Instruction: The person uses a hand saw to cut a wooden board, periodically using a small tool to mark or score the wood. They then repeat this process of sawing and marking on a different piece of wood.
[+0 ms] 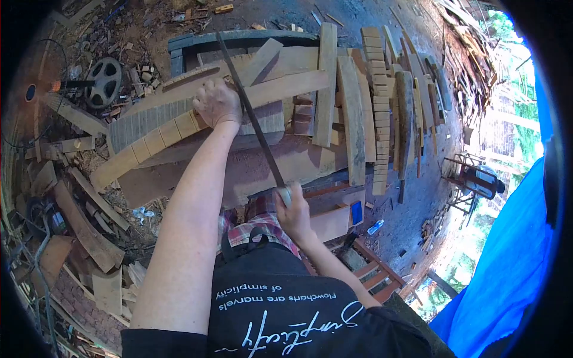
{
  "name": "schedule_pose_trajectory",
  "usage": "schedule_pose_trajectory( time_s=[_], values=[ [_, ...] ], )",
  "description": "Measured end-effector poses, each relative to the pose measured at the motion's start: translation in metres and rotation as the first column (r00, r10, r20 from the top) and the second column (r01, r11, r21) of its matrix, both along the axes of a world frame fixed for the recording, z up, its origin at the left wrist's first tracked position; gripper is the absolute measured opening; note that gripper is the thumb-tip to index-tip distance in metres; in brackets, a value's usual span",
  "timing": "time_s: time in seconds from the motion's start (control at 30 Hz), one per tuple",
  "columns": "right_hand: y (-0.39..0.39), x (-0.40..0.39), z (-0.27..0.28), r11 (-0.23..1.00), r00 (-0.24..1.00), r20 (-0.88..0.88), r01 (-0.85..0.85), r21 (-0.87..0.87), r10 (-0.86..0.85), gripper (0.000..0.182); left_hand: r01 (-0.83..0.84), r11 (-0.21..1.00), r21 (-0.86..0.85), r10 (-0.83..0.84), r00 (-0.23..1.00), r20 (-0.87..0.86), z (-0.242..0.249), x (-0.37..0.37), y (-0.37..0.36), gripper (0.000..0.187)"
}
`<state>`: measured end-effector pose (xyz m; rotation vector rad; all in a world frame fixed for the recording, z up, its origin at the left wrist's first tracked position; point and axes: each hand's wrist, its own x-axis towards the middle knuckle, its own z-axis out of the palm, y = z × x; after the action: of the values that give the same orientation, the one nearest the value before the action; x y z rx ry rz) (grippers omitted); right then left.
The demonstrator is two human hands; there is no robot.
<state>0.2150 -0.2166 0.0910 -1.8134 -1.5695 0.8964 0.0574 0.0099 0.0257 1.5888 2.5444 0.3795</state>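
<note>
My right hand (293, 212) is wrapped round the pale handle of a handsaw (256, 128). The long, narrow blade slants away from me, up and to the left, across a wooden board (286, 87). Close to the left of the blade, my left hand (218, 102) is closed over that board with its knuckles up. Towards the lower left the board (149, 145) carries evenly spaced cross lines. Under it lie a grey weathered plank (152, 122) and other wood on a low bench. The fingertips of my left hand are hidden.
Loose planks (351, 119) lie side by side to the right, one strip (380, 119) marked crosswise. A wheel (104, 82) and scrap wood are at the left. A bottle (375, 227), a blue phone-like object (357, 213) and a chair (474, 182) are on the right. A blue tarp (501, 268) hangs there.
</note>
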Motion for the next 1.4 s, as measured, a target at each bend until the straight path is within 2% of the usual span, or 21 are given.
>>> schedule_pose_trajectory(
  time_s=[0.1,0.2,0.33,0.43,0.5,0.57,0.67,0.73,0.8,0.9,0.97,1.03,1.13,1.27,1.4],
  values=[
    [0.085,-0.034,-0.025,0.996,0.999,0.039,-0.037,0.083,0.034,0.024,0.016,1.0,0.024,-0.016,1.0,0.022,0.002,-0.001,-0.001,0.02],
    [0.094,-0.04,-0.012,0.997,0.997,0.067,-0.031,0.069,0.026,0.025,-0.02,0.998,0.057,0.02,1.0,-0.01,-0.011,-0.001,0.001,0.019],
    [-0.001,-0.002,-0.004,1.0,0.998,0.066,0.002,-0.006,-0.001,0.023,-0.048,0.997,0.065,0.047,0.999,0.018,0.0,0.002,0.0,0.019],
    [-0.013,-0.001,0.005,0.996,1.0,0.016,0.028,-0.082,-0.026,0.023,-0.002,0.998,-0.062,0.005,0.999,0.039,0.003,0.0,-0.002,0.021],
    [0.026,-0.014,-0.01,0.999,1.0,-0.011,-0.006,-0.036,0.005,0.024,0.003,0.999,0.037,-0.003,1.0,0.001,0.0,0.001,0.0,0.02],
    [0.082,-0.036,-0.023,0.999,1.0,0.027,-0.014,0.048,0.012,0.024,-0.006,0.999,0.046,0.007,1.0,-0.017,-0.002,0.002,0.001,0.021],
    [0.085,-0.037,-0.022,0.999,0.997,0.075,-0.021,0.048,0.017,0.025,-0.029,0.996,0.082,0.03,0.999,-0.015,-0.002,0.002,0.001,0.021],
    [0.012,-0.007,-0.014,0.999,0.997,0.073,-0.033,0.027,0.031,0.025,-0.059,0.993,0.106,0.057,0.998,0.024,-0.001,0.006,0.003,0.021],
    [-0.026,0.001,0.002,0.999,0.998,-0.022,0.052,-0.013,-0.052,0.027,-0.038,0.998,0.045,0.037,0.999,0.027,0.002,0.004,0.001,0.021],
    [-0.013,0.001,-0.003,1.0,1.0,0.0,0.008,-0.02,-0.008,0.027,0.005,1.0,0.026,-0.005,1.0,-0.011,0.0,0.001,0.001,0.021],
    [0.03,-0.015,-0.021,0.999,0.996,0.09,-0.004,-0.048,0.008,0.027,0.025,0.997,0.073,-0.025,1.0,-0.002,-0.002,0.001,0.0,0.021],
    [0.08,-0.035,-0.027,0.999,0.999,0.045,-0.017,0.029,0.016,0.026,0.043,0.991,0.124,-0.043,0.999,-0.004,-0.002,-0.002,-0.001,0.021],
    [0.072,-0.032,-0.016,0.999,0.998,0.069,-0.017,0.047,0.013,0.025,0.017,0.997,0.08,-0.015,1.0,-0.025,-0.002,0.001,0.002,0.021],
    [-0.018,0.003,0.003,0.999,0.999,0.035,-0.023,0.036,0.022,0.021,-0.024,0.994,0.105,0.024,1.0,0.008,-0.002,0.004,0.002,0.021],
    [0.007,-0.009,-0.001,1.0,1.0,0.027,-0.006,0.02,0.006,0.022,0.015,0.995,0.094,-0.016,1.0,0.006,0.002,0.001,0.001,0.02]
  ],
)
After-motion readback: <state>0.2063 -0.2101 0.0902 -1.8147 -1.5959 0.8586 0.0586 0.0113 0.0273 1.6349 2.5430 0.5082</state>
